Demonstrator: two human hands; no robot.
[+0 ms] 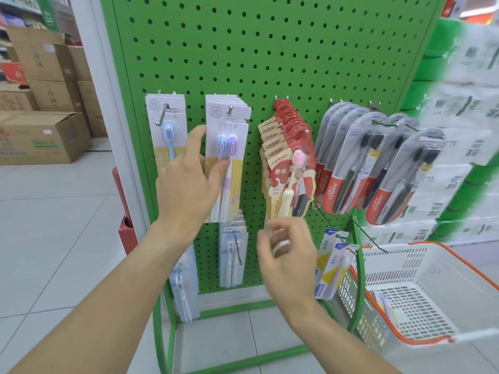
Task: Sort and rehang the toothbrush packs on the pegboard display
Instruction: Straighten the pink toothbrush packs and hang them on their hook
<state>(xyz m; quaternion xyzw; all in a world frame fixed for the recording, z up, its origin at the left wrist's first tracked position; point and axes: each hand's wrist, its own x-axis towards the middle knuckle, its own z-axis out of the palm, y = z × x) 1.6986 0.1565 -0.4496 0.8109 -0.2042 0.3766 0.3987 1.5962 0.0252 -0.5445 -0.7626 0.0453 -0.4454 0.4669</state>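
Both hands are raised at centre frame before the green pegboard (270,49). Left hand (186,182) grips the front twin-brush pack (229,168), thumb on its face and fingers curled round its left edge; that pack hangs on the second hook from the left, at the front of a row of like packs. Right hand (286,255), lower centre, is blurred; its fingers are loosely curled just beneath the canban packs (286,168), and contact with the lowest card cannot be determined. At lower right, a white basket (432,292) with orange trim sits beside the stand, one pack lying inside. Small yellow-and-white packs (332,263) hang low on the board near the basket. Farther back on the board: a single-brush pack (170,136) on the leftmost hook, red Colgate packs (372,168) on the right-hand hooks, and pale packs (233,255) on the lower row. Cardboard boxes (40,103) are stacked at upper left, in the background.
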